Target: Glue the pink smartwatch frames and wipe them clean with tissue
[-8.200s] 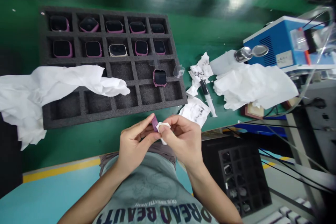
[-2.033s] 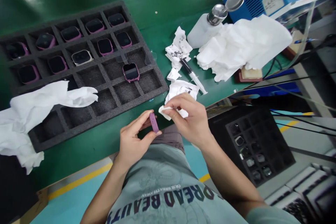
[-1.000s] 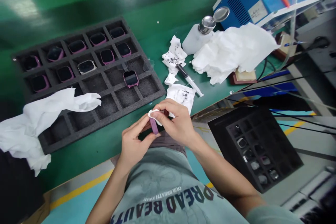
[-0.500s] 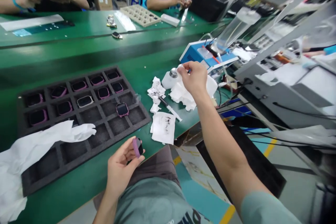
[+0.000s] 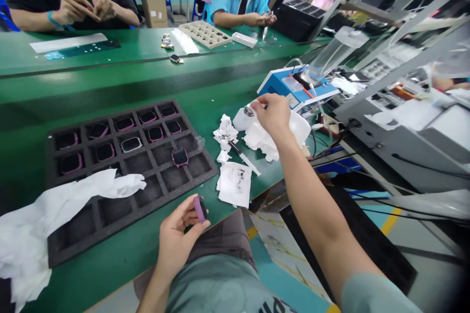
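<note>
My left hand (image 5: 179, 234), near the table's front edge, holds a smartwatch body with a purple frame (image 5: 200, 209) on its edge between thumb and fingers, its dark face turned to the right. My right hand (image 5: 273, 112) reaches out with its fingers pinched together at the metal top (image 5: 248, 110) of a white bottle (image 5: 240, 120). What lies between those fingertips is hidden. Crumpled white wipes (image 5: 259, 139) lie beneath that hand. A syringe (image 5: 244, 158) rests beside a black-smudged paper sheet (image 5: 235, 185).
A dark foam tray (image 5: 132, 203) holds several watch bodies; one (image 5: 179, 157) sits across a divider. White cloth (image 5: 66, 198) covers the tray's left front. A blue machine (image 5: 279, 85) stands at back right. Across the green table (image 5: 139, 78), two people (image 5: 79, 7) work with their hands.
My right hand has come down onto the bottle's metal top. My left hand still holds the watch body. The whole view has shifted slightly.
</note>
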`<action>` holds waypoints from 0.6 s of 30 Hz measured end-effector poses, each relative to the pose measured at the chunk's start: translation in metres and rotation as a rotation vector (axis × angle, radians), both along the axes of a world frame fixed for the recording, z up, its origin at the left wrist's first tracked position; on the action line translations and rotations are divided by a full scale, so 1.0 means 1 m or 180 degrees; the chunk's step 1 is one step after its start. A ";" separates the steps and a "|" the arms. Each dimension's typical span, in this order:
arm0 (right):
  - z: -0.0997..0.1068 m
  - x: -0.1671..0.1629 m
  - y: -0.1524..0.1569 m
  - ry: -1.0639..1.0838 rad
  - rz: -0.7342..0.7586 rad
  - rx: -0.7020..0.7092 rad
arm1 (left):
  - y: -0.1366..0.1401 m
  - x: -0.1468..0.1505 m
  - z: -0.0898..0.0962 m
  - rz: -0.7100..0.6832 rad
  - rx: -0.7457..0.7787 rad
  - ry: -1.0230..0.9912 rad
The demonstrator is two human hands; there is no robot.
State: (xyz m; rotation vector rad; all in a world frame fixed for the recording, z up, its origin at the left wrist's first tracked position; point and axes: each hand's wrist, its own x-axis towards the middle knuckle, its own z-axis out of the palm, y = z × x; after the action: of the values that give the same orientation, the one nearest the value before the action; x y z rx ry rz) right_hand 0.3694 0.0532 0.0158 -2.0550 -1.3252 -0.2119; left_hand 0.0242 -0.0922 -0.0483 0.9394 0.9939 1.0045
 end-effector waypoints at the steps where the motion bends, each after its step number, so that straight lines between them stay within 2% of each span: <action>1: 0.001 -0.003 -0.009 0.0059 0.0049 0.0139 | -0.001 0.000 0.000 0.0015 0.0006 0.0022; 4: -0.002 -0.034 -0.053 0.0365 0.0441 0.0420 | -0.002 0.002 0.003 0.0001 -0.0007 0.0134; 5: -0.005 -0.051 -0.073 0.0574 0.0747 0.0387 | -0.002 0.003 0.003 -0.0011 -0.0032 0.0182; 8: -0.014 -0.109 -0.132 0.1237 0.2138 -0.0057 | -0.001 0.004 0.004 -0.0007 -0.0141 0.0306; 10: -0.020 -0.143 -0.157 0.1470 0.2658 -0.0134 | -0.002 0.004 0.002 -0.0044 -0.0181 0.0366; 12: -0.028 -0.166 -0.163 0.1525 0.2848 -0.0215 | -0.003 0.003 -0.001 -0.0114 -0.0130 0.0408; 14: -0.038 -0.175 -0.154 0.1506 0.2845 -0.0265 | -0.005 0.002 -0.003 -0.0215 0.0033 0.0464; 18: -0.050 -0.167 -0.134 0.1421 0.2576 -0.0264 | -0.008 0.000 -0.004 -0.0290 0.0205 0.0486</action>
State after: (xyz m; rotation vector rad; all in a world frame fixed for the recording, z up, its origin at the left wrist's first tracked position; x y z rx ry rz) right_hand 0.2020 -0.0811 -0.0347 -1.3529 -1.7443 0.6263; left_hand 0.0241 -0.1000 -0.0525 1.1183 1.0408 0.9031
